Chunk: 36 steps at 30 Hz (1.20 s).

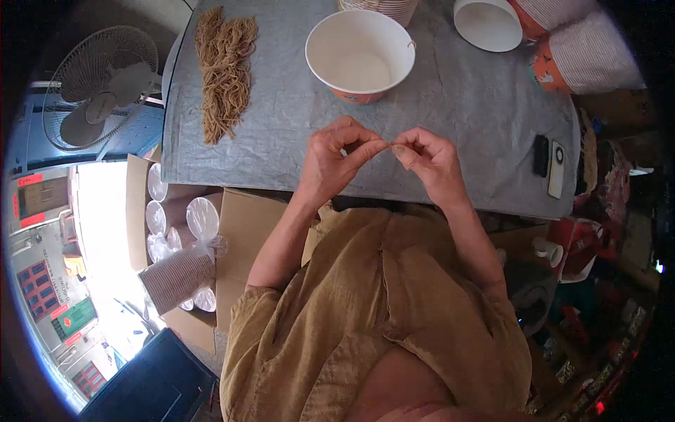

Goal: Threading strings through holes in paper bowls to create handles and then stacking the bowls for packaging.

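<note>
Tub, round, white inside, orange outside, stands just beyond both hands, fingertips pinched close together, anything held indiscernible.

Head-worn fisheye, near, facing down on left hand, right hand, table.

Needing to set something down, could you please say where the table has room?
The grey tabletop is bare between the brown twine bundle and the round white-rimmed paper bucket, and between the right hand and the black oblong object. Stacked orange paper buckets crowd its far right corner.
</note>
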Available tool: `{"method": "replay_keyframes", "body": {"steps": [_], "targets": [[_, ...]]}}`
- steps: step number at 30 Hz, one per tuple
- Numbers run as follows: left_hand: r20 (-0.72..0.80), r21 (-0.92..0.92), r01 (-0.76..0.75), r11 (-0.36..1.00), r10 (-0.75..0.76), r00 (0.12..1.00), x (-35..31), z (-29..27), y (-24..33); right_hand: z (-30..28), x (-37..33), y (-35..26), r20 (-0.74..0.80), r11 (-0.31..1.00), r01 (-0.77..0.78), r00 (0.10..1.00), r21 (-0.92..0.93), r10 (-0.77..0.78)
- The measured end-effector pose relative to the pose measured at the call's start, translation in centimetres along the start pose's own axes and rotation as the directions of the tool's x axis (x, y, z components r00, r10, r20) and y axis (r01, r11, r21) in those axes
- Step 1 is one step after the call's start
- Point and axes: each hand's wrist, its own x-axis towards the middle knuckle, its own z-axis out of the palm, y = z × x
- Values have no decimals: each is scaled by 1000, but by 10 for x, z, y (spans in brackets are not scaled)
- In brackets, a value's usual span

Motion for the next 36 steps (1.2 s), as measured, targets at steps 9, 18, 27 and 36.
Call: {"method": "replay_keyframes", "body": {"steps": [9, 18, 27, 36], "targets": [[2, 133, -25, 991, 25, 1000, -1, 9, -11, 6, 0, 4, -54, 998, -10, 998, 68, 14], [-40, 705, -264, 658, 409, 912, 43, -56, -1, -50, 20, -43, -297, 934, 202, 910, -295, -290], [171, 693, -451, 562, 479, 861, 48, -11, 13, 0, 62, -152, 157, 556, 668, 698, -495, -699], [82, 640, -270, 719, 285, 955, 18, -48, -13, -13, 94, -79, 324, 727, 388, 916, -567, -236]]}}
